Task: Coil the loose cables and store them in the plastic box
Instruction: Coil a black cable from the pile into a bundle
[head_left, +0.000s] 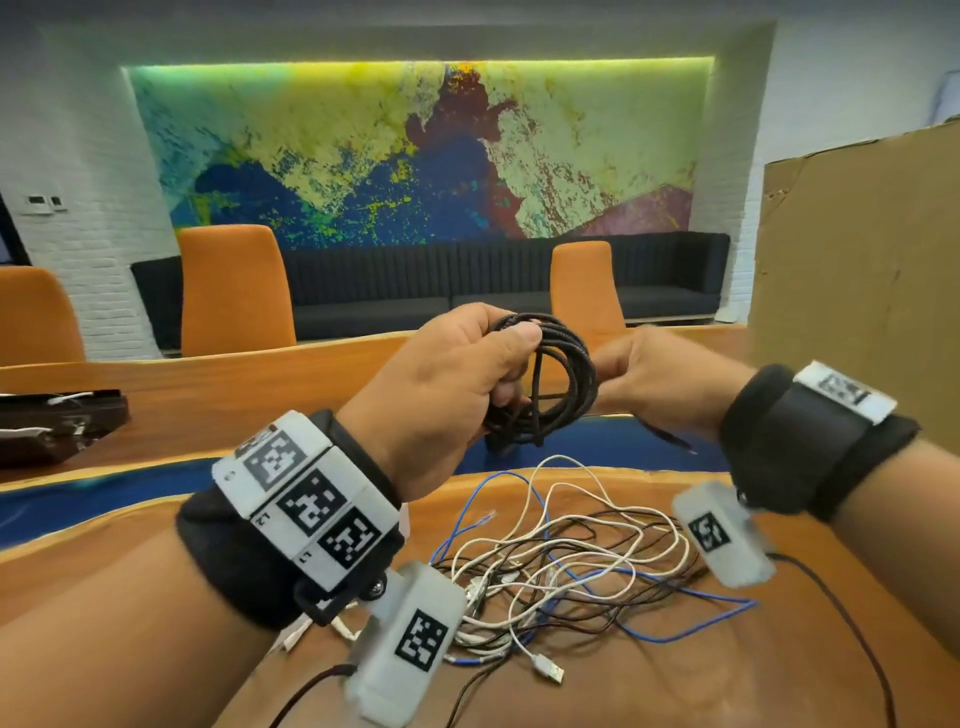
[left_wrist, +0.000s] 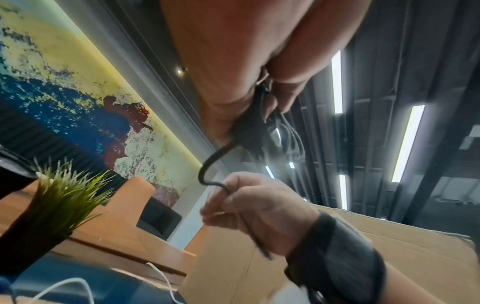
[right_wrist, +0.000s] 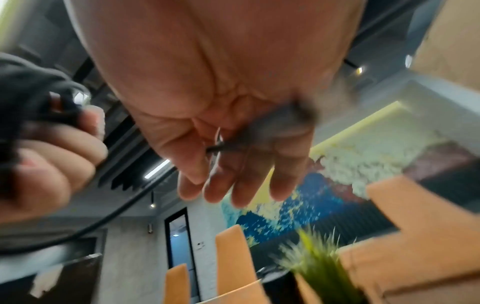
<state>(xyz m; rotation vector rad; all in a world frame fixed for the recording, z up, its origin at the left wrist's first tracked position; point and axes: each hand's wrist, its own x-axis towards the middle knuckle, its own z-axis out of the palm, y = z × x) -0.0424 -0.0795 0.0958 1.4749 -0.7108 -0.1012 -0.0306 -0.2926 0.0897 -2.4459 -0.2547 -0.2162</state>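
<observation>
A tangle of loose white, blue and black cables (head_left: 566, 566) lies nearest on the wooden table (head_left: 675, 675). Above it, the left hand (head_left: 441, 384) grips a coiled black braided cable (head_left: 561, 379), while the right hand (head_left: 660, 379) pinches its free end.

No readable words, brands or signs in any view. White blocks (head_left: 306, 499) strapped on left wrist carried black-and-white square code marks; beside two of them stood tiny dark characters, resembling "L" and "1", too small to be sure. Same kind of code mark showed on white block (head_left: 844, 389) on right wrist band and on two white modules (head_left: 415, 644) hanging under wrists. Small wall panel (head_left: 45, 200) at far left showed nothing legible.
</observation>
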